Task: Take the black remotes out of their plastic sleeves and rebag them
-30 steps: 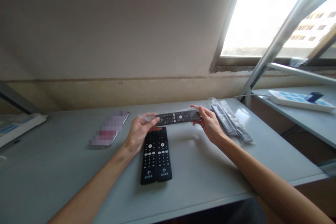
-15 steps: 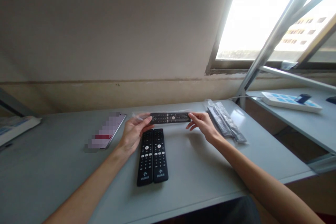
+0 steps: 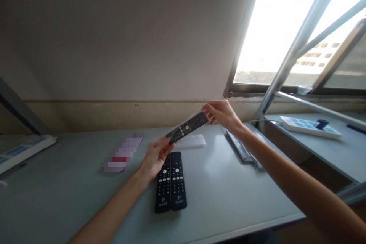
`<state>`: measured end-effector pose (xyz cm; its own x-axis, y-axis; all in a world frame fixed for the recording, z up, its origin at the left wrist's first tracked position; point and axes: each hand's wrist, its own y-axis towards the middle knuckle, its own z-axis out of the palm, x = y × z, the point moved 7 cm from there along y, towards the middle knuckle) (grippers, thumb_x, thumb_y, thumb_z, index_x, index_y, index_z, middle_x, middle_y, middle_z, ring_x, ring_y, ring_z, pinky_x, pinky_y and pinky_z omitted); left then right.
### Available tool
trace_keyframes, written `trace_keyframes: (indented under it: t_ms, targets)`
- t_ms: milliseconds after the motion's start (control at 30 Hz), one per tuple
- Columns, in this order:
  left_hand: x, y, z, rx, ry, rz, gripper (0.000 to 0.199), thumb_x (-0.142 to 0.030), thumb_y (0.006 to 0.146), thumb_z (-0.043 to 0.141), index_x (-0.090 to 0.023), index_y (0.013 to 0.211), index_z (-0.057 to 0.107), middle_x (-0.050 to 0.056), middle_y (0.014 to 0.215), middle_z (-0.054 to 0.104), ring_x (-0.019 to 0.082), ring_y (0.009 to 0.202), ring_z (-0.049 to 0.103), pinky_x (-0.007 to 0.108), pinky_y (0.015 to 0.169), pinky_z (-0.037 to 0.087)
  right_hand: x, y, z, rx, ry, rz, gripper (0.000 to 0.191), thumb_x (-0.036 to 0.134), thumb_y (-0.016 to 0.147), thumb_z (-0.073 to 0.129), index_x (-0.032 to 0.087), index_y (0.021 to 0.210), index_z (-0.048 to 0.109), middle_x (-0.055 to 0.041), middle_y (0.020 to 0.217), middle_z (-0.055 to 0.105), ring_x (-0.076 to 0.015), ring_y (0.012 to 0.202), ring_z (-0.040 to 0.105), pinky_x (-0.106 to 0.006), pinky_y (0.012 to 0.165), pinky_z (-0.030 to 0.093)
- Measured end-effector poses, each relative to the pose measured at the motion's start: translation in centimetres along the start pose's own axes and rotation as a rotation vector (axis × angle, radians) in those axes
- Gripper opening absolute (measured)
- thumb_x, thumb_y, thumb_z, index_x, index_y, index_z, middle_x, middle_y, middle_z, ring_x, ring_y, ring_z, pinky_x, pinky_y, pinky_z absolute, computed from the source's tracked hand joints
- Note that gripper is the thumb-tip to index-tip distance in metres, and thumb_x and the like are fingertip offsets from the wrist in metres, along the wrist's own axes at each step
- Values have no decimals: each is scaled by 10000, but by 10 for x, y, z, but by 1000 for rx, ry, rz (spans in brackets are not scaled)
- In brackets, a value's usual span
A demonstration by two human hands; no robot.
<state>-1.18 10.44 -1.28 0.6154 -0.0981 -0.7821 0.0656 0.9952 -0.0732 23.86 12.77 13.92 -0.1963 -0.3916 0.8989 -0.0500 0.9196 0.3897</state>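
Note:
A black remote control (image 3: 190, 126) in a clear plastic sleeve is held above the desk, its right end tilted up. My left hand (image 3: 156, 158) is closed on its lower left end. At the raised end, my right hand (image 3: 224, 113) pinches the clear plastic sleeve (image 3: 197, 113); its fingertips are partly hidden. Two more black remote controls lie side by side on the desk, a left one (image 3: 163, 196) and a right one (image 3: 178, 192). My left hand covers the far end of the left one.
A clear plastic wrapper (image 3: 194, 141) lies on the desk (image 3: 223, 194) behind the held remote. Plastic-wrapped remotes (image 3: 241, 150) are beyond my right forearm. A phone (image 3: 122, 156), partly blurred, rests at left. Power strips stand at left (image 3: 28, 148) and right (image 3: 309, 127).
The held remote has gone from level to tilted, its right end rising with my right hand. A clear wrapper now shows on the desk behind it. The camera view has shifted slightly.

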Motion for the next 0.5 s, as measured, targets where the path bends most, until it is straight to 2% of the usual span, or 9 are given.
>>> trace_keyframes:
  t_ms: [100,233,400,500]
  targets:
    - [-6,-1,-2,-63,-89,52,178,-29,729,843,-112,874,784,65,959,821,165,805,796,169,708,657,22,11,14,84,-30,29,360,475,791,805,115,809,792,-36,613,683,-123,482,626,-227,434,543]
    - [-12,-2,0,-59,-129,81,174,-20,752,821,-105,902,792,81,987,820,184,855,799,172,730,657,25,4,26,134,-47,79,471,556,817,778,88,863,807,-81,645,729,-171,579,715,-271,568,625]
    - [-8,-3,4,-27,-132,73,162,-12,760,812,-94,898,790,80,967,819,168,813,794,191,748,664,19,2,18,77,-137,38,518,606,759,817,90,741,780,-82,584,697,-154,497,650,-238,451,559]
    - [-1,-5,7,-2,-137,26,165,-33,784,805,-95,936,784,96,1004,817,193,838,802,200,728,670,25,6,14,61,-208,-30,472,566,815,763,102,725,759,-64,572,674,-142,467,616,-224,402,506]
